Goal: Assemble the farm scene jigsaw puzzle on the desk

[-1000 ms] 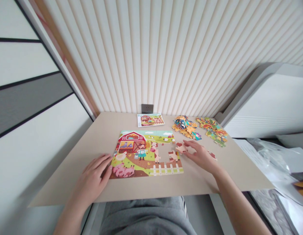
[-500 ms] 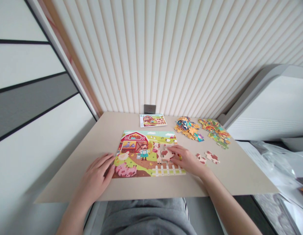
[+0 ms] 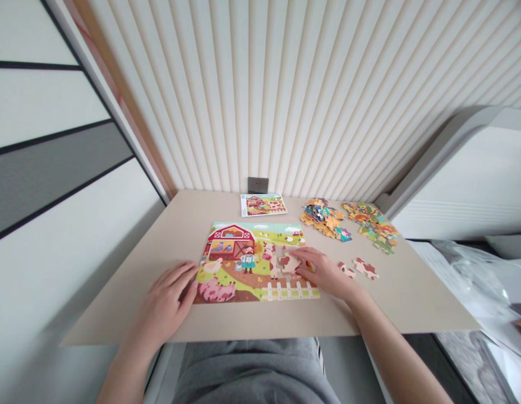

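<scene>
A farm-scene jigsaw puzzle [image 3: 243,261] with a red barn lies flat on the beige table [image 3: 180,224]. My right hand [image 3: 323,272] rests on the puzzle's right part, fingers pressed on a brown-spotted cow piece [image 3: 290,262] over the gap there. My left hand [image 3: 167,303] lies flat with fingers spread on the table, its fingertips touching the puzzle's lower left corner. Two loose cow-patterned pieces [image 3: 358,269] lie on the table just right of my right hand.
A small reference picture card [image 3: 262,204] lies near the wall below a socket [image 3: 258,184]. Two heaps of loose coloured pieces [image 3: 325,217] [image 3: 373,225] sit at the back right. A white cabinet [image 3: 466,185] stands right of the table, with plastic wrapping [image 3: 462,269] beside it.
My right hand carried the cow piece from the table at the puzzle's right edge leftward onto the gap in the puzzle. The left hand stayed put. The camera shifted slightly.
</scene>
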Action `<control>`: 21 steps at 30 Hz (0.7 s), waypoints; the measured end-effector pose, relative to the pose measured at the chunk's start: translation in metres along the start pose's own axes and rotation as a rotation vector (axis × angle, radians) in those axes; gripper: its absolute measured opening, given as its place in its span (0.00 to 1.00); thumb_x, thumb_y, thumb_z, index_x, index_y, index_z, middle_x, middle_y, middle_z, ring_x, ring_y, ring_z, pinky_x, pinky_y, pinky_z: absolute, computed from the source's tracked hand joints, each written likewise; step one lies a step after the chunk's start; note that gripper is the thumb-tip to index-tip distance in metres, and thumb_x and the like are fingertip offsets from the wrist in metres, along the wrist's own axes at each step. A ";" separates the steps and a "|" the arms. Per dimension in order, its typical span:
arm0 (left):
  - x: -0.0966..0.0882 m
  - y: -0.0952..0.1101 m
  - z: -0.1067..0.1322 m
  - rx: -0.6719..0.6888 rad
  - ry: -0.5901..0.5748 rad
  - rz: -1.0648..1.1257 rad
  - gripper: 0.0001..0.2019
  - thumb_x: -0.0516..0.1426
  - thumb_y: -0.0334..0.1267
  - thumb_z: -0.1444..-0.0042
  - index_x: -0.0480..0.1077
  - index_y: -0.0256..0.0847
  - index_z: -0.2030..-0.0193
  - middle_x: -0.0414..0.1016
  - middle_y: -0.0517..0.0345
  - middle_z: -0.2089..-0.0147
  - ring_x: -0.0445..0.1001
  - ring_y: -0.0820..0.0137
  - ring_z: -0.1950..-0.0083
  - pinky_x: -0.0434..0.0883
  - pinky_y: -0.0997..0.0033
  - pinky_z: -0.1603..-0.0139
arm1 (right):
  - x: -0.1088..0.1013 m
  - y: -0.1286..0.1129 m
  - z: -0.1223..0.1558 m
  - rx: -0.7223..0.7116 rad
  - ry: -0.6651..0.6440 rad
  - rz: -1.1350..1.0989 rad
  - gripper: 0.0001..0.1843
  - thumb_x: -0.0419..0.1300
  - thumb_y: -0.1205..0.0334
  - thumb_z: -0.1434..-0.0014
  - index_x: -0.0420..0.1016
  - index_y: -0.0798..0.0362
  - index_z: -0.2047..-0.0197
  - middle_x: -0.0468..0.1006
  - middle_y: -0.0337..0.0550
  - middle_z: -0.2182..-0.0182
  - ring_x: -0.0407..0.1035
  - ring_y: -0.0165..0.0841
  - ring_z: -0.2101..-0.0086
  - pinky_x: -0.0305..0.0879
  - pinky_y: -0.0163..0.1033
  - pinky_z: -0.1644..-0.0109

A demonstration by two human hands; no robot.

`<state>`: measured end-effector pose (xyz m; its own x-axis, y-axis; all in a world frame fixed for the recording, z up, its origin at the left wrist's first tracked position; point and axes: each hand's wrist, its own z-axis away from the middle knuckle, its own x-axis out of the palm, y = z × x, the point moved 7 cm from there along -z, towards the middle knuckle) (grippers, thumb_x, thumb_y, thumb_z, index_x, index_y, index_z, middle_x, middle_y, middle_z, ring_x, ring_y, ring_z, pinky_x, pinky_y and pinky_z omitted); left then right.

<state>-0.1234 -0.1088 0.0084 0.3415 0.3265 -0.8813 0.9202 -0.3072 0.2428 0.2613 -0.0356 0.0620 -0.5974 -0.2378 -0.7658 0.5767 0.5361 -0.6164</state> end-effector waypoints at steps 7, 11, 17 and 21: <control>0.000 0.001 0.000 0.009 -0.005 -0.014 0.22 0.52 0.47 0.30 0.69 0.45 0.34 0.72 0.50 0.33 0.69 0.55 0.32 0.66 0.49 0.29 | -0.001 -0.006 0.000 -0.015 -0.018 0.020 0.25 0.57 0.63 0.31 0.71 0.41 0.32 0.76 0.44 0.37 0.70 0.45 0.39 0.66 0.55 0.35; 0.001 -0.001 0.000 0.013 0.003 -0.011 0.22 0.52 0.46 0.30 0.69 0.46 0.33 0.72 0.50 0.33 0.69 0.54 0.32 0.66 0.49 0.30 | -0.005 -0.004 0.001 -0.030 0.047 0.038 0.23 0.53 0.60 0.28 0.72 0.41 0.33 0.76 0.44 0.38 0.69 0.45 0.39 0.65 0.56 0.34; 0.003 -0.003 0.001 0.007 -0.003 -0.005 0.22 0.52 0.46 0.30 0.69 0.46 0.34 0.71 0.51 0.32 0.68 0.54 0.31 0.66 0.49 0.29 | -0.002 -0.002 0.000 -0.025 0.000 0.081 0.24 0.59 0.57 0.30 0.70 0.39 0.32 0.74 0.43 0.36 0.66 0.47 0.36 0.60 0.58 0.31; 0.003 -0.004 0.001 0.009 0.000 -0.002 0.21 0.52 0.46 0.30 0.69 0.46 0.34 0.71 0.51 0.32 0.68 0.55 0.30 0.65 0.49 0.29 | 0.006 -0.002 -0.004 -0.007 -0.074 0.127 0.26 0.63 0.57 0.33 0.71 0.40 0.32 0.73 0.45 0.35 0.64 0.49 0.35 0.58 0.60 0.31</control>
<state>-0.1262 -0.1076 0.0040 0.3392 0.3272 -0.8820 0.9193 -0.3140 0.2371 0.2541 -0.0351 0.0591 -0.4766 -0.2266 -0.8494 0.6412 0.5714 -0.5123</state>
